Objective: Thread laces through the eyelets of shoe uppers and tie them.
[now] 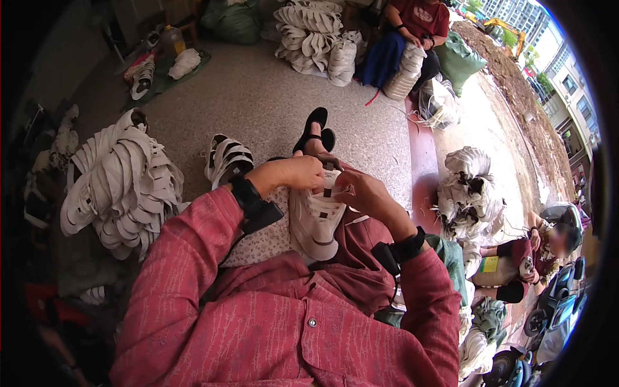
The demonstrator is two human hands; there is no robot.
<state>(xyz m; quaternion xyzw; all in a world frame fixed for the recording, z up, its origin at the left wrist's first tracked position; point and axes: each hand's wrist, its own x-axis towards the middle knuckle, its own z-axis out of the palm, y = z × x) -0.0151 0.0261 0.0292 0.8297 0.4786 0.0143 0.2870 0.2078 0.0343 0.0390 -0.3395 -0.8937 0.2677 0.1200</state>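
A white shoe upper (314,222) with lacing holes and a dark patch rests on my lap, its rounded end toward me. My left hand (298,173) is closed at the upper's far left edge, fingertips bent inward; what they pinch is hidden. On the other side, my right hand (369,193) is closed on a thin white shoelace (346,191) beside the eyelets. A patterned cloth (261,222) covers my left thigh under the upper. Beyond my left wrist, a few nested white-and-black uppers (227,158) stand on the floor.
A big heap of white uppers (119,184) sits at the left, another stack (474,187) at the right. Far off, a seated person (422,26) holds a stack of uppers, near green sacks (461,61). Another person (535,251) sits at the right by parked scooters (554,322).
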